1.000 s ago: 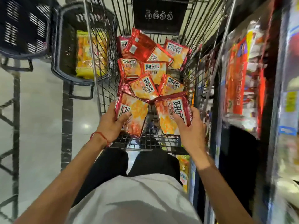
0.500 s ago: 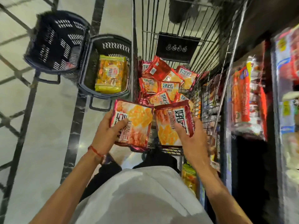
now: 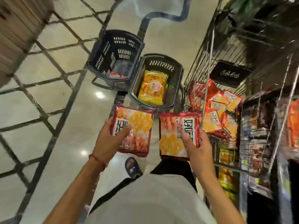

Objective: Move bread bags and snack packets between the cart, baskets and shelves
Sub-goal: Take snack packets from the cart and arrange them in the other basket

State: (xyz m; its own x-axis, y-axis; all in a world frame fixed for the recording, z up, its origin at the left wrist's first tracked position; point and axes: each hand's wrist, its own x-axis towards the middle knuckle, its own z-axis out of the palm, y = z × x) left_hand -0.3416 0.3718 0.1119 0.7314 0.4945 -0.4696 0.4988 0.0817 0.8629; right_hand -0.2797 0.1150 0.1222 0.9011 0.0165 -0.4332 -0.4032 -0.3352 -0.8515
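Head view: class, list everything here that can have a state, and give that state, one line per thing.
Left-hand grip, pinching the left packet, thumb on top.
Right-hand grip, pinching the right packet, thumb on top.
Blue basket, on the floor, one red packet inside.
Black basket, on the floor, holding a yellow bag.
Cart, loaded with a packet pile.

Right of the cart (image 3: 208, 50), the shelves (image 3: 265, 143) are a blur to me. I can't read the small marks on the cart's black placard (image 3: 229, 75). Left of the cart, the wall of the farther basket (image 3: 98, 59) hides most of a red packet (image 3: 115, 75).
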